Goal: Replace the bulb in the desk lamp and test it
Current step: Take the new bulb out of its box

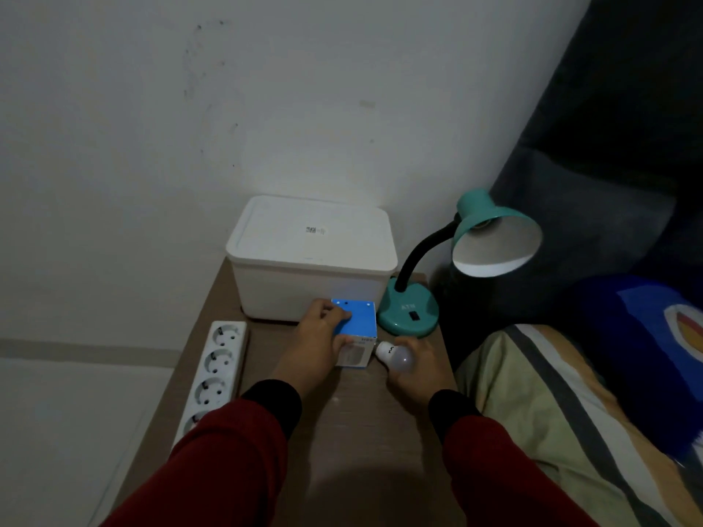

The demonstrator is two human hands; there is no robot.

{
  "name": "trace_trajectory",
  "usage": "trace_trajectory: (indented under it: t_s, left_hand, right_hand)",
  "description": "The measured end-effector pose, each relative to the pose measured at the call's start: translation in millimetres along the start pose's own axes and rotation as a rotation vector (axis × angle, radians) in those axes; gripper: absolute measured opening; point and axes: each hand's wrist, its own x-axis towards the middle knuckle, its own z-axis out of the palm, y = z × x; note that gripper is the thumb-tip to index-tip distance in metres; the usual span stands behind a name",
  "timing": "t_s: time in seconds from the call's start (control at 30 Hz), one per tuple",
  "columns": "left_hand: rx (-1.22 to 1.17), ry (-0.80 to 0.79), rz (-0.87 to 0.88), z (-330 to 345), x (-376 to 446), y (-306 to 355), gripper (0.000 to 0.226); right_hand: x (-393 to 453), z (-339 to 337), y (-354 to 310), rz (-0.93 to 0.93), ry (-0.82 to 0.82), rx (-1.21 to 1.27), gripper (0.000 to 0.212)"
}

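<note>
A teal desk lamp [409, 315] stands at the table's back right, its black gooseneck bending to a shade [494, 241] that faces me; the socket inside looks bare. My left hand [323, 332] grips a blue and white bulb box [357, 332] lying on the table in front of the lamp base. Just right of the box, my right hand [414, 370] holds a white bulb [395, 357] with its base pointing toward the box. The lamp is dark.
A white lidded plastic bin [312, 256] fills the back of the brown table [342, 431]. A white power strip [215, 368] lies along the left edge. A bed with a striped cover [551, 412] borders the right side. A wall stands behind.
</note>
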Motion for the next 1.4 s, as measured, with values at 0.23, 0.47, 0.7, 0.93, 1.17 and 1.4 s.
trace_trajectory:
  t_s: [0.23,0.47,0.7,0.93,1.17,1.4]
  left_hand:
    - [-0.063,0.042,-0.025,4,0,-1,0.042]
    - [-0.195,0.147,-0.117,12,-4,-2,0.056]
    - [-0.294,0.219,-0.156,19,-7,0,0.055]
    - [-0.331,0.277,-0.201,25,-8,2,0.054]
    - [-0.308,0.313,-0.205,28,-8,3,0.051]
    - [-0.327,0.269,-0.152,24,-4,9,0.081]
  right_hand:
    - [-4,-7,-7,-0.047,0.003,0.03,0.06]
    - [-17,-16,-35,-0.163,0.112,0.173,0.052]
    - [-24,-4,-41,-0.185,0.103,0.289,0.049]
    - [-26,4,-38,-0.212,0.056,0.371,0.058]
    - [-27,5,-37,-0.212,0.045,0.477,0.057]
    - [-21,-2,-52,-0.241,0.078,0.635,0.054]
